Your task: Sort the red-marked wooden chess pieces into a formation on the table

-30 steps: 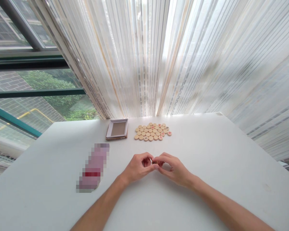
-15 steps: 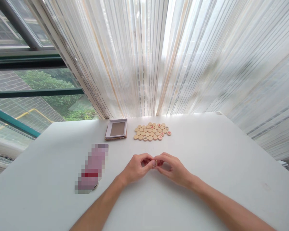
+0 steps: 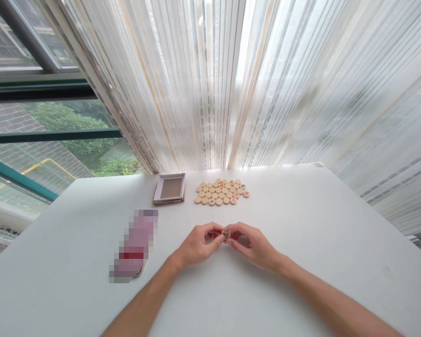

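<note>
Both hands meet at the middle of the white table [image 3: 301, 220]. My left hand [image 3: 199, 243] and my right hand [image 3: 250, 243] pinch one small round wooden game piece [image 3: 226, 234] between their fingertips, just above the tabletop. Its upper face carries a dark mark. Farther back lies a flat cluster of several similar pale wooden discs [image 3: 221, 192], a few marked in red or black.
An open shallow box [image 3: 170, 188] with a brown inside lies left of the disc cluster. A blurred pink and red object [image 3: 135, 245] lies on the table to the left of my left hand. Striped sheer curtains hang behind the table; a window is at left.
The piece between my fingertips has turned so that its dark-marked face shows. Both hands have stayed in nearly the same place.
</note>
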`<action>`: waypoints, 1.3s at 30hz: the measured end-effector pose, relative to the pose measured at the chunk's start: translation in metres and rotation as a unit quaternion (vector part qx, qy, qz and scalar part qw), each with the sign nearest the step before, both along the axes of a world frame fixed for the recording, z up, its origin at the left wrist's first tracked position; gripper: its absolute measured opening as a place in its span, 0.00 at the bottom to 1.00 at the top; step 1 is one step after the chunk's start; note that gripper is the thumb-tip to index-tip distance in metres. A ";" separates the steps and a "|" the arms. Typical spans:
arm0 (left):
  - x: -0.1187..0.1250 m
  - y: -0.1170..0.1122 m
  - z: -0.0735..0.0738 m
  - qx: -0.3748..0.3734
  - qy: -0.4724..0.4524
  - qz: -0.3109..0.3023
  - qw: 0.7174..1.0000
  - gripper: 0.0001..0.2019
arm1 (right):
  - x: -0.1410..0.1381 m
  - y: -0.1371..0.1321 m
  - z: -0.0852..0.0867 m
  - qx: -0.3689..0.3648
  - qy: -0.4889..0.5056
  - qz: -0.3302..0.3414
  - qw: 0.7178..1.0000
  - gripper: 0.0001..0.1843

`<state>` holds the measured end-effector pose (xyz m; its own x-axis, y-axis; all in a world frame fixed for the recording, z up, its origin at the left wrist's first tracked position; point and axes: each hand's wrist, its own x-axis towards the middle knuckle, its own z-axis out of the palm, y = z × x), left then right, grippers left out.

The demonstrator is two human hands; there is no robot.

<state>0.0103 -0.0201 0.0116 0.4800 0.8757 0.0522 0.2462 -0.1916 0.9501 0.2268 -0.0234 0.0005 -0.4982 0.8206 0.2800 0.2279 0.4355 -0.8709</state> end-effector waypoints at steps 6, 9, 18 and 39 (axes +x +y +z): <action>0.000 0.000 -0.003 0.027 0.006 -0.003 1.000 0.13 | 0.001 0.001 0.000 -0.020 0.004 -0.009 1.000 0.13; 0.001 0.000 -0.004 0.029 0.011 0.006 0.999 0.13 | 0.001 0.001 0.000 -0.028 0.003 -0.010 1.000 0.13; 0.001 0.000 -0.005 0.026 0.011 0.027 0.999 0.13 | 0.002 0.001 0.001 0.005 -0.001 -0.022 1.000 0.14; 0.004 -0.001 -0.006 0.043 0.030 0.020 0.998 0.10 | 0.000 0.002 -0.001 -0.106 0.036 -0.039 0.993 0.09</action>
